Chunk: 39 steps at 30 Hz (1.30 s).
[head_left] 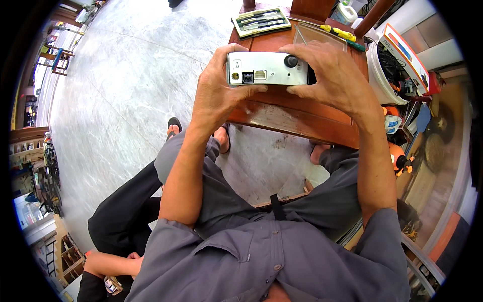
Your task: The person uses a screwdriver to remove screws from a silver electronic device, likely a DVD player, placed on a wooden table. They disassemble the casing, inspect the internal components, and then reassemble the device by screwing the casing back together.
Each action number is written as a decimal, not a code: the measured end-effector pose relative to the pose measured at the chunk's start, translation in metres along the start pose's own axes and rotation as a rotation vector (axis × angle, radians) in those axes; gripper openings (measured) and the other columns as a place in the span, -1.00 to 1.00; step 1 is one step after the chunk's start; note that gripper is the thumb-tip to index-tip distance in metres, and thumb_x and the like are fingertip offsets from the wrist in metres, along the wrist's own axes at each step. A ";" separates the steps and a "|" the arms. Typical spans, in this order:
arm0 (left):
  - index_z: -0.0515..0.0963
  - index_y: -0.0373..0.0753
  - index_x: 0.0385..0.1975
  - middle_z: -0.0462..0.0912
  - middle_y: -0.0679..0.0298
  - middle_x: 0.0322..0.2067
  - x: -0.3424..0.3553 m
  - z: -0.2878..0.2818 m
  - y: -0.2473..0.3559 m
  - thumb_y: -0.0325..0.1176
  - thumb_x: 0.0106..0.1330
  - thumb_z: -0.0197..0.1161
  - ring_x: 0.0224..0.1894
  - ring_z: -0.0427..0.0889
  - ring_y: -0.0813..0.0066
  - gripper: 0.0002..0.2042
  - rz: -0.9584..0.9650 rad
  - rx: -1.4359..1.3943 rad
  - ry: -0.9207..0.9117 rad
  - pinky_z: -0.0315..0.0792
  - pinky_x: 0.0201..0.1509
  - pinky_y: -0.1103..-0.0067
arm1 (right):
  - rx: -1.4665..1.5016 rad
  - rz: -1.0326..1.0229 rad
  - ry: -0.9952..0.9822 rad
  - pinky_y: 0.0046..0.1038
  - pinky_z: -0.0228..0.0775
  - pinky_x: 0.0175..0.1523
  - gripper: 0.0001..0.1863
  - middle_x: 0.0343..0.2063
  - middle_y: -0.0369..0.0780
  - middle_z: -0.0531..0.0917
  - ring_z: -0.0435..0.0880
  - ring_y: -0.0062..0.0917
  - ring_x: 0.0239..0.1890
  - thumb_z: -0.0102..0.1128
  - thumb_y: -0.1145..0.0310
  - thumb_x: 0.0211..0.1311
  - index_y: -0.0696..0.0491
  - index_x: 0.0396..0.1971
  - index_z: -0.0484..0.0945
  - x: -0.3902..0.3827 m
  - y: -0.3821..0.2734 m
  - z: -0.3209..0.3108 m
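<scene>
Both hands hold a silver-white metal box (274, 65) over a brown wooden stool, its long face with connectors and a black knob turned upward. My left hand (221, 88) wraps round its left end, thumb along the lower edge. My right hand (327, 75) grips the right end, fingers over the upper edge and thumb below. Just beyond lie an open case of slim tools (260, 22), a clear plastic container (307, 31), a yellow-handled screwdriver (342, 32) and a green-handled one (355, 45).
The wooden stool top (297, 116) sits before my knees. At right are a white bucket (377, 75) of black cables, a long printed box (405, 53) and orange tools (400, 156). Another person (121, 216) in black trousers sits close at my left, on the pale floor (110, 90).
</scene>
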<state>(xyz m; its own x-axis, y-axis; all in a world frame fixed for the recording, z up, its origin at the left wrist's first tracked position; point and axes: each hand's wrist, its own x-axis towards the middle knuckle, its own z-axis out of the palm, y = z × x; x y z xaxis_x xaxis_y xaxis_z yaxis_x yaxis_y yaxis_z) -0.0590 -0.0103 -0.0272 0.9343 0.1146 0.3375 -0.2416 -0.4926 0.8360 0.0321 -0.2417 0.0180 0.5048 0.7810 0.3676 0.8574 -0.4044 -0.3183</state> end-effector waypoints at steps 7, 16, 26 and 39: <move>0.50 -0.26 0.08 0.71 0.20 -0.17 0.005 -0.001 0.000 -0.39 -0.09 0.70 -0.07 0.71 0.40 -0.32 -0.028 -0.069 -0.007 0.60 0.06 0.49 | 0.074 0.104 0.295 -0.42 0.57 -0.05 -0.58 -0.14 -0.10 0.75 0.75 -0.36 -0.21 0.24 0.42 0.35 0.13 0.19 0.58 -0.010 -0.011 -0.023; 0.46 -0.30 0.15 0.73 0.17 -0.13 0.014 -0.001 0.002 -0.39 -0.04 0.68 -0.02 0.71 0.38 -0.30 -0.127 -0.091 -0.055 0.59 0.10 0.48 | 0.474 0.305 0.336 -0.65 0.50 -0.40 -0.69 -0.24 -0.27 0.77 0.59 -0.75 -0.51 0.07 0.57 0.47 0.13 0.11 0.65 -0.017 -0.005 -0.018; 0.43 -0.34 0.19 0.72 0.13 -0.09 0.026 -0.008 0.001 -0.39 -0.01 0.68 0.01 0.69 0.39 -0.27 -0.125 -0.115 -0.077 0.55 0.13 0.49 | 0.163 0.571 0.196 -0.56 0.46 -0.35 -0.86 -0.48 -0.22 0.72 0.65 -0.70 -0.47 0.36 0.39 0.35 0.17 -0.27 0.68 -0.049 0.012 -0.040; 0.46 -0.29 0.12 0.67 0.27 -0.25 0.015 -0.004 0.005 -0.54 0.00 0.63 -0.42 0.58 0.68 -0.36 -0.168 -0.157 -0.071 0.48 -0.49 0.69 | 0.023 0.838 -0.340 -0.15 0.53 -0.11 -0.69 -0.38 0.05 0.72 0.73 -0.06 -0.23 0.50 0.31 0.14 0.22 -0.33 0.60 -0.103 0.065 0.019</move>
<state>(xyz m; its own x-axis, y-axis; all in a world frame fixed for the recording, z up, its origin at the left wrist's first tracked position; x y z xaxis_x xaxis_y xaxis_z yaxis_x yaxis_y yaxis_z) -0.0468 -0.0078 -0.0161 0.9797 0.1197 0.1608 -0.1134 -0.3309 0.9368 0.0344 -0.3391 -0.0572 0.9029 0.3350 -0.2694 0.2180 -0.8970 -0.3845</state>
